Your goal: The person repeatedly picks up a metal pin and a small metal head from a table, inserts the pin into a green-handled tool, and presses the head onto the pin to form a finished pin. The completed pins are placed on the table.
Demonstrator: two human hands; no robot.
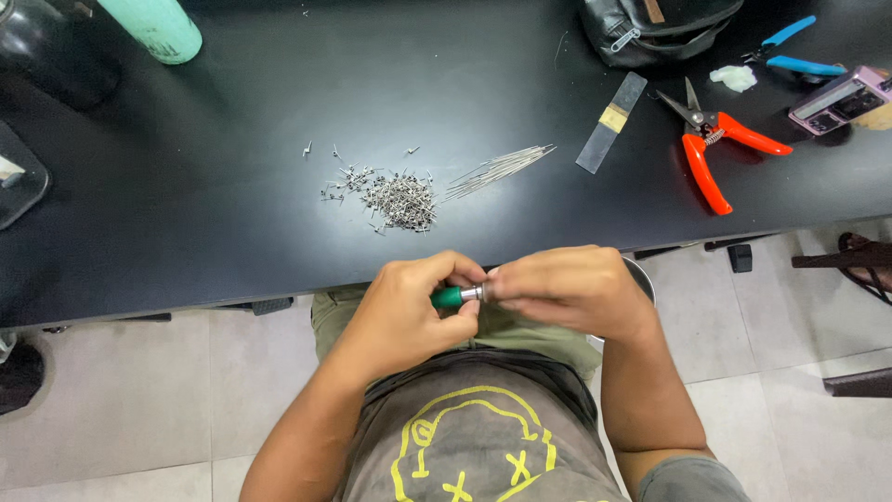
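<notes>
Black tabletop (232, 204), both hands just off its near edge over lap. Left hand (409, 311) clenched round green-handled tool (449, 297); right hand (567, 288) pinches its metal tip. Tool looks light, stiff; grip handle. Pile of small metal pins (395, 195) lies loose, fiddly.

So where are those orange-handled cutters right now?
The orange-handled cutters lie on the black table at the far right of the head view, between the flat grey strip and the pink device.

Pin heap (395, 197) on table (232, 214); wire bundle (499, 170) just right, shears (711, 149) farther right
</notes>
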